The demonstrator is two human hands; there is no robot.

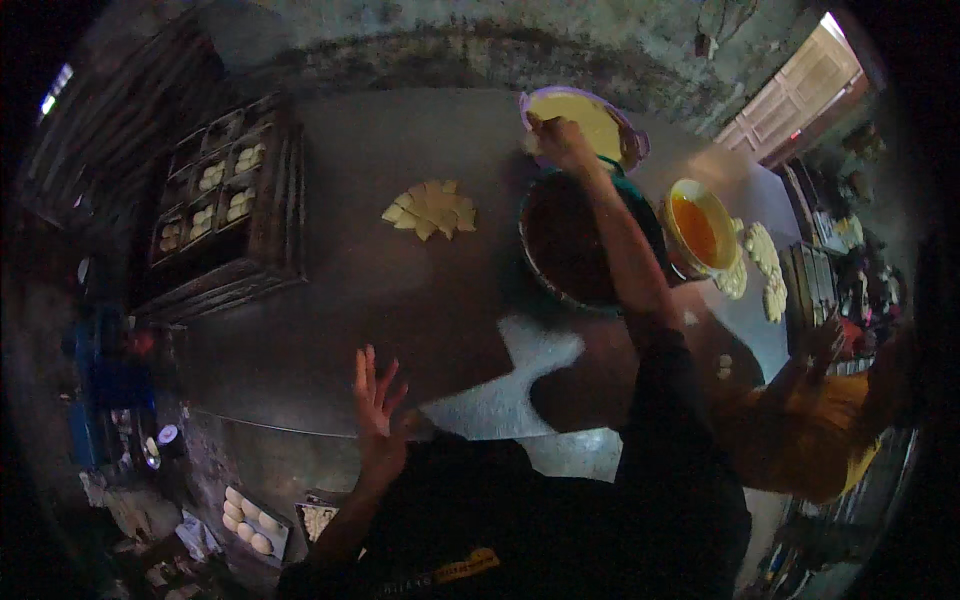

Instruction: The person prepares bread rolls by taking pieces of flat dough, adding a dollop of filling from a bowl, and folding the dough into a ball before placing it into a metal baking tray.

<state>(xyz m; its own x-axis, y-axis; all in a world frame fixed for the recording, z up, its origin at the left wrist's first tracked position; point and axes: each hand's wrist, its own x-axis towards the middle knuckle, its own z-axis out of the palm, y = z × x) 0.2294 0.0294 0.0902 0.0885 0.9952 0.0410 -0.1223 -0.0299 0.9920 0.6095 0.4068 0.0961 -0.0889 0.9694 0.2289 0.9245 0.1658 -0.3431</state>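
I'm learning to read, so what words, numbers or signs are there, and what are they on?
Dark shirt: pale letter-like marks and a yellow strip low on the front; small and blurred, so I won't copy them out.
Wooden door: a tiny red mark near its lower edge, too small to tell if it's a sign.
Purple-rimmed tub: no writing that I can see.
Nothing else I can read.

From the wearer's head, the wide fisheye view looks down and forward, the left hand [377, 405] nearer and the right hand [562, 142] farther out, across the worktable [360, 150] to the wall [350, 50] beyond, straight edges bending toward its rim.
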